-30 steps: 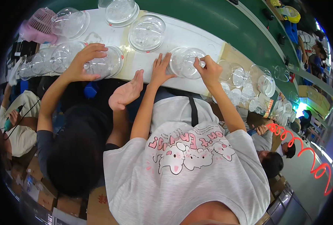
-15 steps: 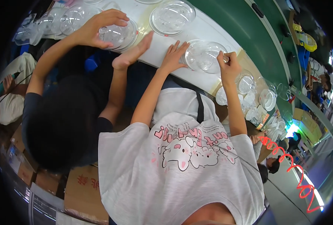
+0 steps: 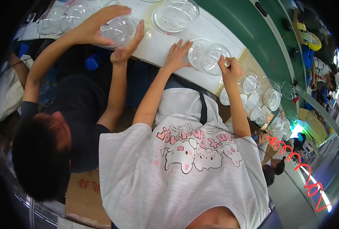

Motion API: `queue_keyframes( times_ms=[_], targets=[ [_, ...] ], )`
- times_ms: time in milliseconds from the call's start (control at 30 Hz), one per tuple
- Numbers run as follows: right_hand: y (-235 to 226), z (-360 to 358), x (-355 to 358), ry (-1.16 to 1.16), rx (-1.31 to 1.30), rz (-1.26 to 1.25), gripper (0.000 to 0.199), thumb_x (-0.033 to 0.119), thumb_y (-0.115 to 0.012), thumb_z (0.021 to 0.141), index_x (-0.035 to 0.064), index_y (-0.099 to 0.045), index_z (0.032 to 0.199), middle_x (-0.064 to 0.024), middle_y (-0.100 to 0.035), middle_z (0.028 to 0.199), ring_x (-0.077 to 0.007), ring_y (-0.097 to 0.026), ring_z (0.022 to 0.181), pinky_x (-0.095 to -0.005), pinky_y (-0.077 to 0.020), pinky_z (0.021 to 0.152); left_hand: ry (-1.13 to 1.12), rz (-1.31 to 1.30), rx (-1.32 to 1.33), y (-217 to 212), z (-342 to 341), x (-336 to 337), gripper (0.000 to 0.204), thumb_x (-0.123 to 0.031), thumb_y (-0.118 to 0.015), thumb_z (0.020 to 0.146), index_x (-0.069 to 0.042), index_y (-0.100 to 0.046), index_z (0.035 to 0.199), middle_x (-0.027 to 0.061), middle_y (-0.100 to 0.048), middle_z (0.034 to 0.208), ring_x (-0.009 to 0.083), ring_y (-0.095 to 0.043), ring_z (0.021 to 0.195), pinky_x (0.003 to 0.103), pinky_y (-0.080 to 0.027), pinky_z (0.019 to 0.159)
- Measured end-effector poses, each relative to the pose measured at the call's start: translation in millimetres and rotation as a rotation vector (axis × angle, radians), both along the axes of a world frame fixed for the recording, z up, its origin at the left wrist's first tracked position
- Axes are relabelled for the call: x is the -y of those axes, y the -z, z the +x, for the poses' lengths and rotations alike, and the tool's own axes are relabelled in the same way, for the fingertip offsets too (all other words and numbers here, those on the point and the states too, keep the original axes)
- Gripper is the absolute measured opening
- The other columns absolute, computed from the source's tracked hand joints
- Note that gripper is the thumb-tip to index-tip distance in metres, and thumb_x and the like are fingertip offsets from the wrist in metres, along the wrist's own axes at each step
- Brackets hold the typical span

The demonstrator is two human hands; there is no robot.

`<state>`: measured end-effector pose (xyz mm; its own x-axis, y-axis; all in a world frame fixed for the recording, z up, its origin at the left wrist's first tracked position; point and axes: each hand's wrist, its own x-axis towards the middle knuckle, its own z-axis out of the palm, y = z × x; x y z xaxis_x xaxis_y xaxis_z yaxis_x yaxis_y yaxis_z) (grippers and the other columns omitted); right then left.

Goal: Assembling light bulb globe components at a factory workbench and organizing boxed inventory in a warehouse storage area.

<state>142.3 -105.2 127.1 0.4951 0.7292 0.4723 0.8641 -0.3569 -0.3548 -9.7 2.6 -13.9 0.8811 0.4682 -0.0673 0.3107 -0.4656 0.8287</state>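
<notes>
On the white table, a clear plastic domed lid (image 3: 213,57) leans sideways, partly overlapping a clear round dish (image 3: 195,51). Thumb and fingers of my right hand (image 3: 232,71) pinch the small knob at the lid's right side. My left hand (image 3: 176,58) rests at the left edge of the dish, fingers spread and touching its rim. Whether the lid touches the dish is hard to tell through the clear plastic.
Left of me, a co-worker's hands (image 3: 97,28) surround another clear domed dish (image 3: 120,30). One more covered dish (image 3: 175,16) stands at the back. Several clear lids and dishes (image 3: 251,86) crowd the right. A green surface (image 3: 249,28) borders the white table (image 3: 158,45).
My right hand has drawn slightly left and nearer, and the lid's tilt has shifted. My left hand has stayed put. The co-worker's head and hands have moved left.
</notes>
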Motion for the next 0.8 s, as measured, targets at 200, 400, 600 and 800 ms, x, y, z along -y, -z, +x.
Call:
queue_keyframes(
  times_ms=[200, 400, 600, 800],
  targets=[
    [0, 3, 3, -0.093, 0.028, -0.020, 0.020, 0.014, -0.074, 0.064, 0.0055, -0.056, 0.063, -0.0034, -0.042, 0.044, -0.0110, -0.038, 0.034, -0.0234, -0.0295, 0.036, 0.011, 0.020, 0.008, -5, 2, 2, 0.096, -0.034, -0.075, 0.057, -0.025, -0.023, 0.137, 0.0039, -0.026, 0.141, 0.0291, -0.017, 0.131, 0.045, -0.015, 0.106],
    [-6, -14, -1, 0.059, 0.041, -0.072, 0.022, 0.014, -0.072, 0.065, 0.0070, -0.051, 0.061, -0.0039, -0.049, 0.048, -0.0142, -0.042, 0.035, -0.0255, -0.0323, 0.036, -0.001, 0.043, 0.014, -4, 2, 3, 0.092, -0.041, -0.073, 0.058, -0.026, -0.025, 0.136, 0.0053, -0.026, 0.141, 0.0291, -0.015, 0.132, 0.045, -0.013, 0.106],
    [-5, 4, 3, -0.169, 0.049, -0.087, 0.022, 0.013, -0.072, 0.064, 0.0073, -0.051, 0.061, -0.0039, -0.049, 0.051, -0.0165, -0.046, 0.040, -0.0264, -0.0352, 0.039, 0.010, 0.065, 0.004, -6, 2, 3, 0.093, -0.041, -0.072, 0.059, -0.024, -0.025, 0.136, 0.0049, -0.026, 0.141, 0.0290, -0.015, 0.132, 0.044, -0.013, 0.106],
    [-4, 3, 0, -0.246, 0.028, -0.026, 0.022, 0.012, -0.072, 0.064, 0.0074, -0.051, 0.062, -0.0042, -0.048, 0.052, -0.0176, -0.047, 0.041, -0.0278, -0.0360, 0.040, -0.004, 0.056, 0.014, -5, 2, 4, 0.096, -0.040, -0.074, 0.057, -0.016, -0.025, 0.136, 0.0052, -0.027, 0.140, 0.0285, -0.016, 0.131, 0.044, -0.013, 0.106]
  ],
)
